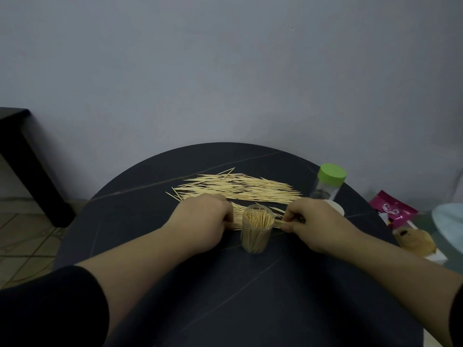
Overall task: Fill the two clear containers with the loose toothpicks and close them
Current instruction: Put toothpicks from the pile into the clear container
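You're squaring up a bundle of toothpicks (236,217) just behind the open clear container (256,232), which is standing on the dark table (150,221) and already looking nearly full. Your left hand (205,216) is curling round one end and your right hand (318,221) is pinching the other, both closed on the wood. Press the ends level, tip the bundle upright and feed it in slim. The loose toothpicks (240,189) are lying just beyond; the green-lidded container (328,184) is waiting far right.

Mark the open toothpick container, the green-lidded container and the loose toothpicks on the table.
open container (256,237): head view, on its clear side wall.
green-lidded container (332,173): head view, on the green lid.
loose toothpicks (240,187): head view, middle of the spread pile.
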